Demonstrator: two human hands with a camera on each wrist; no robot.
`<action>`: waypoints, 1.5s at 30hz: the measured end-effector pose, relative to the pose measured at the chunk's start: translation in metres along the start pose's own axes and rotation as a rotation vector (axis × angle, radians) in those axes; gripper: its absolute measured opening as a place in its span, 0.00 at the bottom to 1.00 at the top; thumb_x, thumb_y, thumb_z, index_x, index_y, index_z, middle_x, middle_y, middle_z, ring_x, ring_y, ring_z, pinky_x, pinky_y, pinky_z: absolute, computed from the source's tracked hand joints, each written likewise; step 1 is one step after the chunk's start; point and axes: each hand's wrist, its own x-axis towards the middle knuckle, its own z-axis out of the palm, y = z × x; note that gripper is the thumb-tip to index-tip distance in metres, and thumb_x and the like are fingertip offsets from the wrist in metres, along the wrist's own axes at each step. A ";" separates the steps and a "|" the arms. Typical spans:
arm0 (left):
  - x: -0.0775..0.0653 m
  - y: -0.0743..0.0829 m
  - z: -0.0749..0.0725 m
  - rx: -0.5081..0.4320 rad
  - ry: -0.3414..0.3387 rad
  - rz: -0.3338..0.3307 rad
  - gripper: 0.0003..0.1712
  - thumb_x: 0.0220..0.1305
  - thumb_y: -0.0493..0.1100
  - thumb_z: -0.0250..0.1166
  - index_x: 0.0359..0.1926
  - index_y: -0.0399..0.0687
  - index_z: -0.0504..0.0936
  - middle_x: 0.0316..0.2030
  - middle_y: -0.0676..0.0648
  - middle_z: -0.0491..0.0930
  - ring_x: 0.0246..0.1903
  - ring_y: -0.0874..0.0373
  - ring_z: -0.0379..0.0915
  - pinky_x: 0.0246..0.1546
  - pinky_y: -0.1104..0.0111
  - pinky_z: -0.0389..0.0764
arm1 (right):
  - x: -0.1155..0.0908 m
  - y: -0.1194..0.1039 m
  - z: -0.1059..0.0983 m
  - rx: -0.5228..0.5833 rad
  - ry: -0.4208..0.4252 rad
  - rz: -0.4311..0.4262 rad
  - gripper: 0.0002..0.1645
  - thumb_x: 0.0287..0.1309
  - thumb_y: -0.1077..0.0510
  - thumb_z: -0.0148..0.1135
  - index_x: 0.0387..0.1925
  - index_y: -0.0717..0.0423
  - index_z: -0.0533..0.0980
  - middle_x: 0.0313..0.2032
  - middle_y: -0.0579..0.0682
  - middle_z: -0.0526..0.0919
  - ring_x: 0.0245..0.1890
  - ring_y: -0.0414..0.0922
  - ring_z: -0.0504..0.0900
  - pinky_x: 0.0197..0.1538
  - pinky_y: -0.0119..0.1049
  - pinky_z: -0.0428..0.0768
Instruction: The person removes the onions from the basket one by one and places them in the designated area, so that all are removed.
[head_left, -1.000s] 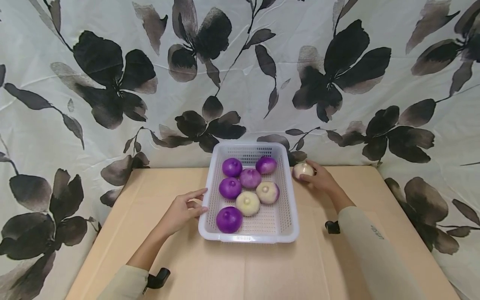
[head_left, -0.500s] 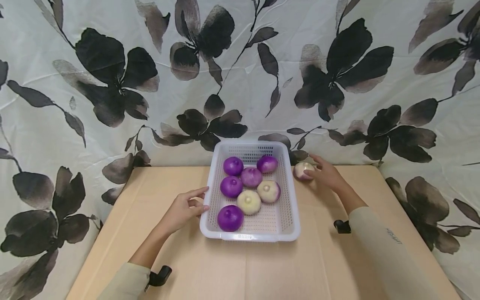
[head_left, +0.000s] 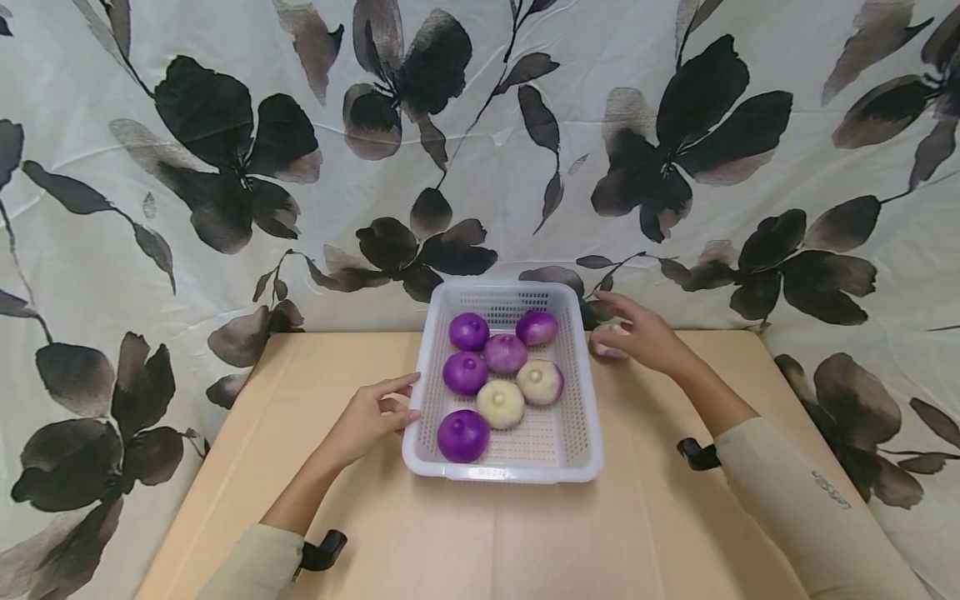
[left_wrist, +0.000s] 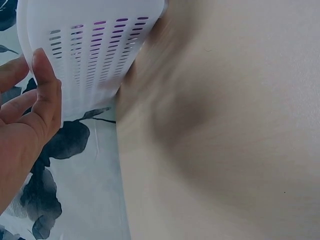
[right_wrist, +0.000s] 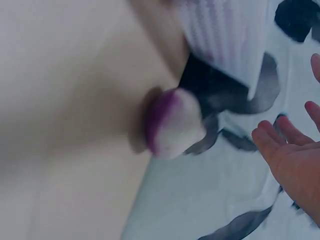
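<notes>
Right hand [right_wrist: 297, 157] off onion [right_wrist: 175, 124]; wrist view only

A staged recording corner, by the look of it; home or lab, I can't tell! A creased white cloth printed with large grey-black flowers [head_left: 495, 200] hangs right behind a pale wood-coloured tabletop [head_left: 525, 542]. And there, at the beige left sleeve [head_left: 251, 562], a small black wrist-worn camera [head_left: 324, 551]! The white perforated plastic basket [head_left: 502, 474] of round purple-and-cream onions [head_left: 505, 353] adds a kitchen note.
</notes>
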 end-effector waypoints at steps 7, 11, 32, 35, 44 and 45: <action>0.000 0.001 -0.001 -0.007 0.001 -0.003 0.36 0.60 0.36 0.67 0.68 0.44 0.67 0.53 0.33 0.71 0.37 0.50 0.83 0.35 0.63 0.88 | 0.005 -0.034 0.016 -0.011 -0.089 -0.088 0.41 0.57 0.52 0.68 0.70 0.51 0.62 0.70 0.58 0.63 0.68 0.63 0.63 0.69 0.60 0.64; 0.000 0.001 -0.001 -0.008 -0.001 -0.003 0.36 0.60 0.36 0.67 0.68 0.43 0.67 0.53 0.33 0.71 0.38 0.50 0.83 0.35 0.63 0.88 | 0.010 -0.046 0.028 -0.046 -0.138 -0.162 0.41 0.56 0.52 0.69 0.69 0.54 0.64 0.69 0.56 0.65 0.68 0.61 0.65 0.67 0.60 0.68; -0.001 0.001 -0.001 0.038 0.008 -0.004 0.36 0.59 0.36 0.68 0.68 0.43 0.67 0.53 0.34 0.72 0.36 0.52 0.83 0.33 0.65 0.87 | 0.041 -0.119 0.092 -0.253 -0.494 -0.317 0.34 0.54 0.45 0.69 0.63 0.41 0.71 0.64 0.46 0.73 0.67 0.44 0.68 0.70 0.42 0.68; -0.001 -0.001 -0.002 0.030 0.002 0.003 0.36 0.59 0.36 0.67 0.68 0.43 0.67 0.53 0.34 0.72 0.35 0.53 0.83 0.32 0.64 0.87 | 0.044 -0.128 0.104 -0.283 -0.557 -0.326 0.33 0.55 0.46 0.69 0.63 0.39 0.71 0.62 0.44 0.75 0.65 0.45 0.71 0.68 0.41 0.70; -0.001 0.002 -0.002 0.037 -0.006 0.007 0.35 0.60 0.36 0.67 0.68 0.45 0.68 0.54 0.35 0.72 0.34 0.53 0.83 0.32 0.59 0.87 | 0.043 -0.142 0.139 -0.382 -0.749 -0.320 0.35 0.55 0.50 0.69 0.65 0.46 0.70 0.62 0.41 0.75 0.65 0.42 0.71 0.68 0.37 0.70; -0.001 0.002 -0.003 0.035 -0.005 0.004 0.35 0.60 0.36 0.67 0.68 0.45 0.68 0.54 0.35 0.72 0.34 0.53 0.83 0.32 0.60 0.87 | 0.044 -0.143 0.142 -0.393 -0.765 -0.313 0.35 0.55 0.50 0.69 0.65 0.46 0.70 0.61 0.40 0.75 0.65 0.42 0.71 0.68 0.37 0.70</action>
